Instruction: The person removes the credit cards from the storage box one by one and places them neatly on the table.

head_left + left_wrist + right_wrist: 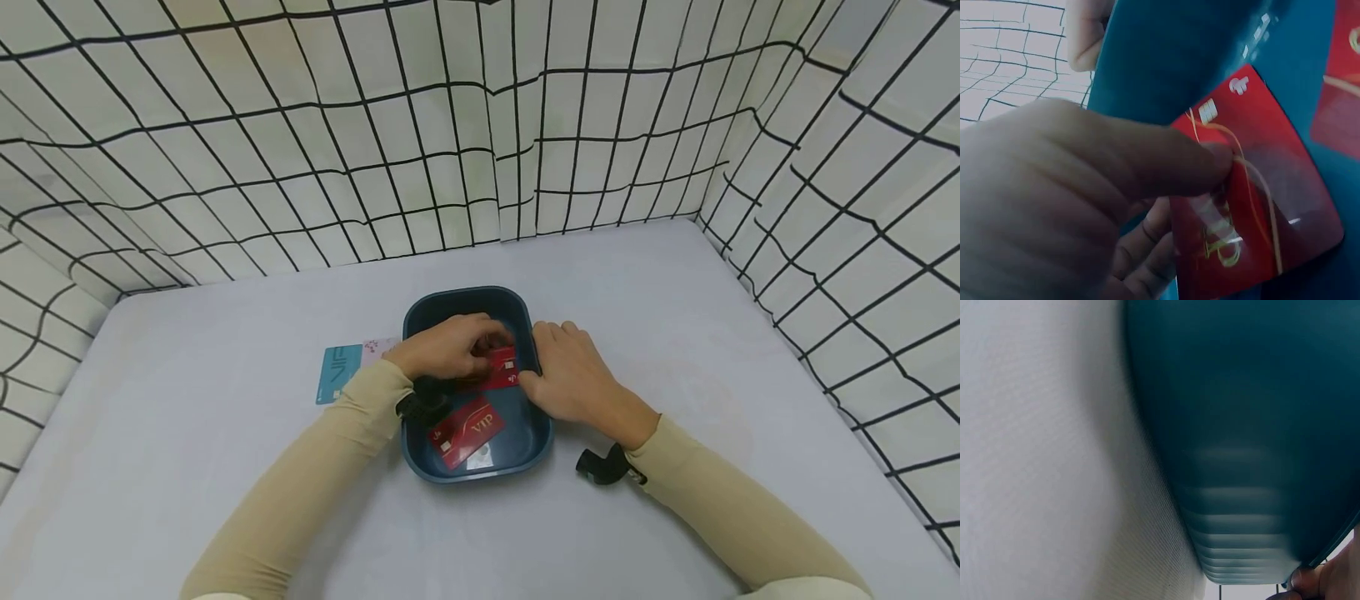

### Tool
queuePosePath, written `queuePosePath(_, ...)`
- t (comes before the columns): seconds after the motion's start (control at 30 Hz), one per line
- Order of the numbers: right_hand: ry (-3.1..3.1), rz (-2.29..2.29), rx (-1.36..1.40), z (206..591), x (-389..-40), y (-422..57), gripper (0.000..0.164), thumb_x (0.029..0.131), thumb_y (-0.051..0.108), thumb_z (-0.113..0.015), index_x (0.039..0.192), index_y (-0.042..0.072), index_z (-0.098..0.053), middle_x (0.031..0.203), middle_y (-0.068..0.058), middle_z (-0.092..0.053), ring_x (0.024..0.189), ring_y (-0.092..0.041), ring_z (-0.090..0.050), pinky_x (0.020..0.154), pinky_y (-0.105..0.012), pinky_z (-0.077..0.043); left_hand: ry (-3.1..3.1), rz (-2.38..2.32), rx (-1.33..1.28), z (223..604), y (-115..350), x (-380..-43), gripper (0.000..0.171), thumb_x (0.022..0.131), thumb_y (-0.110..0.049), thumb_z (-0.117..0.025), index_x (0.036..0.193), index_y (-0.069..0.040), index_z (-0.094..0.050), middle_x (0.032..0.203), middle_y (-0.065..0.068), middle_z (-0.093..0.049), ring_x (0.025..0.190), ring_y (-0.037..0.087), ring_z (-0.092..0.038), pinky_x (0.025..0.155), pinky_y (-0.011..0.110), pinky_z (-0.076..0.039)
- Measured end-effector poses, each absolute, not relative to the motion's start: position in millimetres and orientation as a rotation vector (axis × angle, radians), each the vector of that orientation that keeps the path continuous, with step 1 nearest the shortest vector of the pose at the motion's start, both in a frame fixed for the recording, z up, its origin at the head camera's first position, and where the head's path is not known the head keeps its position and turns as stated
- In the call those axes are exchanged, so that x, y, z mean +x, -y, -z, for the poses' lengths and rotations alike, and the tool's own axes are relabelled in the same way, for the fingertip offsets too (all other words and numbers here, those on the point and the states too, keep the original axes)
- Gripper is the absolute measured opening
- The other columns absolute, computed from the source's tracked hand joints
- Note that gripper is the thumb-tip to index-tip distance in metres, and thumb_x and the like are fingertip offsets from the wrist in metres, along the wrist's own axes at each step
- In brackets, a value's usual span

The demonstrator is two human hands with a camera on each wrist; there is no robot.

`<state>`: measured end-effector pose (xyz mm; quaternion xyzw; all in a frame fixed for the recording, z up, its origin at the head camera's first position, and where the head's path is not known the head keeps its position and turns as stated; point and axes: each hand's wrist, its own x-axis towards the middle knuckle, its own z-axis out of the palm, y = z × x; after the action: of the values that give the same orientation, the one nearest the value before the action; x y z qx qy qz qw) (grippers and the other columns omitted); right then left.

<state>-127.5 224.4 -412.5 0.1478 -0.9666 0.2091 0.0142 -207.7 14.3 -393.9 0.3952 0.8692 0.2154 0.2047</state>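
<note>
A dark blue plastic basin (480, 477) stands on the white table. My left hand (444, 346) reaches into it from the left. In the left wrist view, the thumb lies over a red card (1291, 187) with a chip, and the other fingers curl partly behind its edge, pinching it. Another red card (467, 431), marked VIP in gold, lies on the basin floor nearer to me. My right hand (573, 371) grips the basin's right rim, thumb on the inner side and fingers outside. The right wrist view shows the basin's outer wall (1241, 425) close up.
Left of the basin, a light blue VIP card (340, 372) and a pale pink card (375, 350) lie on the table. Black grid netting (420, 167) over white sheets bounds the table at the back and sides.
</note>
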Motion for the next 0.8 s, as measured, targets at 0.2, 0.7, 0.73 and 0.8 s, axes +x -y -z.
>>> queuePosePath(0.2,3.001,-0.655,0.467,411,-128,-224,0.021,0.087,0.027,-0.060,0.096,0.009,-0.056,0.081,-0.004,-0.056,0.079,-0.023,-0.045,0.071,-0.034,-0.036,-2.432,-0.556,1.126,387,-13,-206,0.044,0.095,-0.010,-0.069,0.138,-0.011,-0.062,0.124,0.010,-0.066,0.109,0.023,-0.068,0.097,0.038,-0.059)
queuePosePath(0.7,3.008,-0.615,0.470,412,-128,-224,0.023,0.088,0.029,-0.060,0.095,0.008,-0.054,0.080,-0.005,-0.053,0.078,-0.024,-0.044,0.069,-0.033,-0.033,-2.479,-0.478,1.089,376,-11,-203,0.038,0.097,-0.008,-0.065,0.135,-0.009,-0.065,0.120,0.012,-0.069,0.107,0.024,-0.067,0.095,0.039,-0.061)
queuePosePath(0.73,3.007,-0.616,0.471,412,-128,-224,0.023,0.088,0.030,-0.060,0.095,0.008,-0.054,0.080,-0.005,-0.054,0.078,-0.024,-0.044,0.069,-0.033,-0.033,-2.477,-0.472,1.085,375,-11,-203,0.038,0.097,-0.008,-0.065,0.135,-0.009,-0.064,0.121,0.012,-0.069,0.108,0.024,-0.068,0.095,0.039,-0.061)
queuePosePath(0.8,3.009,-0.619,0.472,411,-128,-224,0.023,0.088,0.029,-0.060,0.095,0.008,-0.054,0.080,-0.005,-0.054,0.078,-0.024,-0.044,0.069,-0.033,-0.033,-2.474,-0.459,1.080,374,-11,-202,0.037,0.097,-0.007,-0.065,0.134,-0.010,-0.065,0.121,0.012,-0.069,0.108,0.023,-0.068,0.094,0.038,-0.062)
